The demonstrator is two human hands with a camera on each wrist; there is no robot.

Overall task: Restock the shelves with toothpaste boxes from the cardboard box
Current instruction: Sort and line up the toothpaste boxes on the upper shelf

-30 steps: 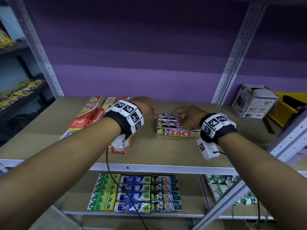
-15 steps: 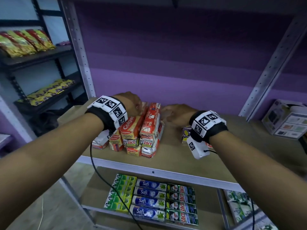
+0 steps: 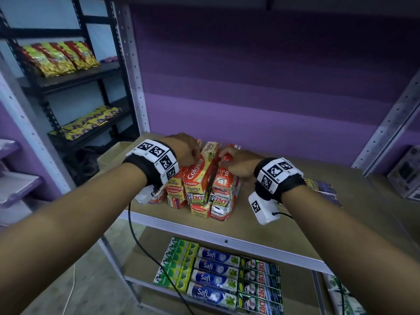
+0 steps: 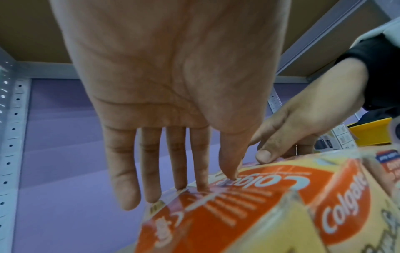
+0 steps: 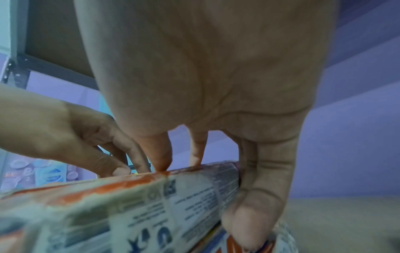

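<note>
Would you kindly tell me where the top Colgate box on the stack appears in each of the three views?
Head: the top Colgate box sits mid-frame, between both hands.
Left wrist: it fills the lower right, under the left hand's fingertips.
Right wrist: I cannot tell; a white-and-red box blocks the view.
Shared landmark: the left hand.

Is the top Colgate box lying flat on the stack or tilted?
Tilted. In the head view the top Colgate box leans askew across the stack of toothpaste boxes, its far end raised, with the left hand touching it.
</note>
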